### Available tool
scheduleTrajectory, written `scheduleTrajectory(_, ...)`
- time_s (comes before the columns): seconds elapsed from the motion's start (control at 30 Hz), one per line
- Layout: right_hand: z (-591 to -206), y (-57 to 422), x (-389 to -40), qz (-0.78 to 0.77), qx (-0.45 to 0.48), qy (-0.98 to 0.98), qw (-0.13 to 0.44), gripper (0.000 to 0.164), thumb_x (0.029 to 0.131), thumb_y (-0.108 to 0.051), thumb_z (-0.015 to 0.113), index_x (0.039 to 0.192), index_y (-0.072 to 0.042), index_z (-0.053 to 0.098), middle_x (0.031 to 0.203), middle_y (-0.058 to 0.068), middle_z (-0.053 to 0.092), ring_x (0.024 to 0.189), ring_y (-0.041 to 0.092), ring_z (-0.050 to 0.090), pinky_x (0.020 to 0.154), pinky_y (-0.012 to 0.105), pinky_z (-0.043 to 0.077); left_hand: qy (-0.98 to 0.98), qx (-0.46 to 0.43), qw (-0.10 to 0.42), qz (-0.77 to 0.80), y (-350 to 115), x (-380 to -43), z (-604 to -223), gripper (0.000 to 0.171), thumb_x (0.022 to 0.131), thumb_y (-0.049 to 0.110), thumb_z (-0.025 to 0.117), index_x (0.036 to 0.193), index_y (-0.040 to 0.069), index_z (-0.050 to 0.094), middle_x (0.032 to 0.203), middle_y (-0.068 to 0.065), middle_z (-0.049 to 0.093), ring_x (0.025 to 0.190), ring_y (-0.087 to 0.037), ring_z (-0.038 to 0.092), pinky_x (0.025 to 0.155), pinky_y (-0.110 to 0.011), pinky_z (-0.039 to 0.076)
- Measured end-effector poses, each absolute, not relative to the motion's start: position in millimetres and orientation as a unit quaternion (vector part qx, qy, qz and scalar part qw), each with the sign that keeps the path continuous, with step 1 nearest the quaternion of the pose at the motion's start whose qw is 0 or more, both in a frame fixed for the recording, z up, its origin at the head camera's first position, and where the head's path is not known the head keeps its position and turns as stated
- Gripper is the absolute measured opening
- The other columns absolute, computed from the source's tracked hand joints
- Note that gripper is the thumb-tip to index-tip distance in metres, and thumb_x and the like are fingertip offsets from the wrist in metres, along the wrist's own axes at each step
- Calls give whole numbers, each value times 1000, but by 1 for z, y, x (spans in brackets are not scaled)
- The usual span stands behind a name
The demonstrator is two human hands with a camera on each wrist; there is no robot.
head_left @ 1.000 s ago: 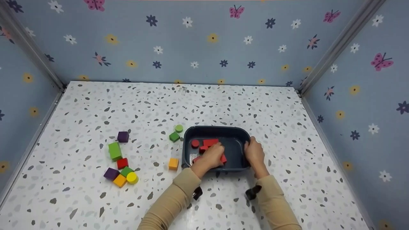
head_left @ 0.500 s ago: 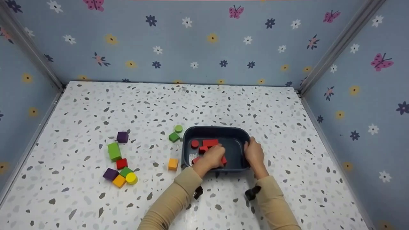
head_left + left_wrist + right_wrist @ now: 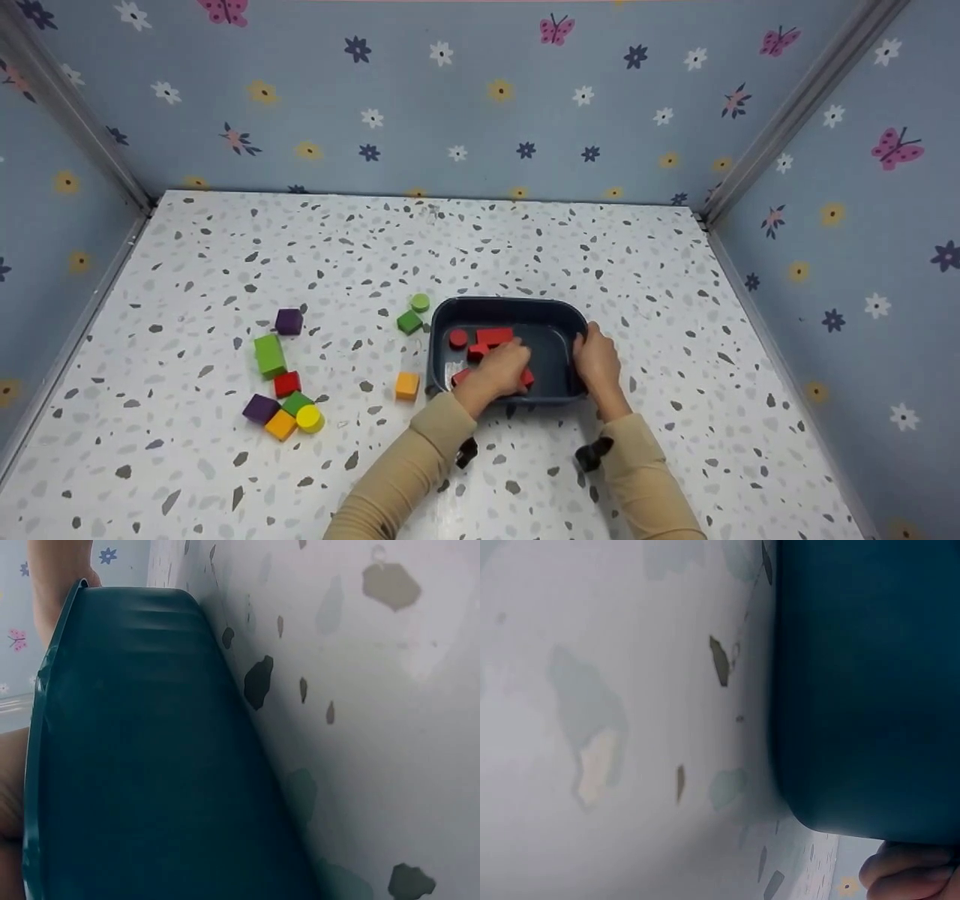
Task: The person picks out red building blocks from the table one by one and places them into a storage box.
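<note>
A dark blue plastic tub [image 3: 555,307] stands on the speckled table. Inside it lie several red blocks: a cylinder [image 3: 457,339], a rectangular block [image 3: 494,335] and others partly covered. My left hand [image 3: 498,370] reaches over the near rim with curled fingers and holds a red block [image 3: 528,378], most of which is hidden under the hand. My right hand [image 3: 598,364] grips the tub's right rim; its fingers [image 3: 907,870] show beyond the tub wall in the right wrist view. The left wrist view is mostly the tub's outer wall [image 3: 157,750].
Left of the tub sit a light green cylinder [image 3: 420,302], a green cube [image 3: 409,322] and an orange block [image 3: 407,385]. Farther left is a loose group with purple cubes [image 3: 289,322], a light green block [image 3: 270,356], a red cube [image 3: 286,384] and a yellow cylinder [image 3: 310,418]. Patterned walls enclose the table.
My left hand has shifted very slightly to the right inside the tub, and the red block under it with it. The right hand and the tub have stayed put.
</note>
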State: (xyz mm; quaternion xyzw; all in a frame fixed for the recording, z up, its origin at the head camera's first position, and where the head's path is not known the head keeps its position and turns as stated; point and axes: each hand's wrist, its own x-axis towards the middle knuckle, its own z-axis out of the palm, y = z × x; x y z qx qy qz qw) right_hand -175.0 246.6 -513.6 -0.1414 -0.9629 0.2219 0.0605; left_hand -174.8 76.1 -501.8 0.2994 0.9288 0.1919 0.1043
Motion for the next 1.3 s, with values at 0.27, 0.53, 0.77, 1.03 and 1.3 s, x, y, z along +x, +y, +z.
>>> scheduleTrajectory(0.27, -513, 246, -175, 223, -147, -962, 54, 20, 90, -16, 47, 99, 2, 52, 88, 28, 60, 78, 42, 59, 61, 52, 45, 930, 293, 90, 202, 69, -170, -491, 50, 73, 22, 74, 113, -3, 56, 116, -19, 51, 105, -31, 52, 84, -38, 45)
scheduleTrajectory(0.53, -515, 247, -177, 218, -151, -963, 44, 21, 90, -16, 46, 99, 2, 51, 89, 28, 60, 80, 42, 59, 62, 52, 45, 928, 266, 52, 254, 60, -164, -480, 49, 76, 19, 71, 115, -5, 54, 112, -18, 52, 102, -30, 53, 86, -37, 44)
scheduleTrajectory(0.77, -514, 247, -178, 228, -159, -959, 49, 15, 89, -14, 48, 94, 0, 51, 88, 27, 60, 79, 42, 59, 61, 53, 45, 932, 216, 8, 293, 52, -159, -474, 42, 79, 19, 69, 113, -2, 56, 105, -14, 56, 92, -27, 58, 75, -38, 48)
scheduleTrajectory(1.03, -514, 247, -177, 232, -158, -959, 36, 20, 90, -15, 47, 100, 2, 51, 91, 28, 59, 82, 43, 58, 64, 54, 45, 922, 184, -56, 336, 35, -152, -469, 31, 79, 15, 68, 104, 0, 60, 96, -11, 60, 83, -24, 60, 69, -36, 49)
scheduleTrajectory(1.3, -513, 247, -175, 226, -139, -963, 51, 17, 90, -16, 46, 95, 1, 50, 88, 28, 60, 78, 42, 59, 60, 53, 45, 914, 164, -100, 358, 17, -148, -469, 24, 78, 8, 67, 100, -1, 60, 85, -8, 59, 71, -19, 54, 64, -32, 48)
